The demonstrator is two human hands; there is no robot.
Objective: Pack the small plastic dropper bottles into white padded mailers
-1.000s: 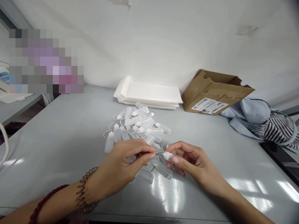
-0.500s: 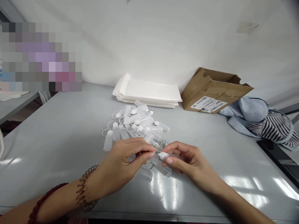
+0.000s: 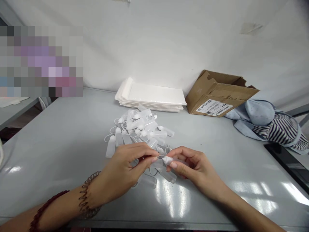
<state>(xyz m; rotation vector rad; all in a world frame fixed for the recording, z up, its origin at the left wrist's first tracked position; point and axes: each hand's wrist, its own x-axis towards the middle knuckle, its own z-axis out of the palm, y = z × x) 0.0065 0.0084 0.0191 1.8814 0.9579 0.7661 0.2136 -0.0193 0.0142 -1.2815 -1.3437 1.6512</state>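
My right hand (image 3: 190,162) holds a small translucent squeeze bottle (image 3: 168,160) between thumb and fingers, its white nozzle end pointing left. Most of the bottle's body is hidden by the fingers. Thumb and forefinger of my left hand (image 3: 135,166) pinch together just left of the nozzle; a thin dark piece and a clear loop show there, but what the fingertips grip is too small to make out. Behind and under both hands lies a loose pile of similar bottles (image 3: 142,124), several with ring-shaped straps at their white tops.
A stack of white padded envelopes (image 3: 154,93) lies against the wall behind the pile. Right of it an opened cardboard box (image 3: 202,91) leans tilted. Blue and striped cloth (image 3: 263,117) and a dark phone (image 3: 287,166) lie at the right of the grey table (image 3: 72,129).
My left fingertips have drawn slightly left from the nozzle, and a clear loop now shows between the hands. My right hand keeps its hold on the bottle. The view has shifted slightly.
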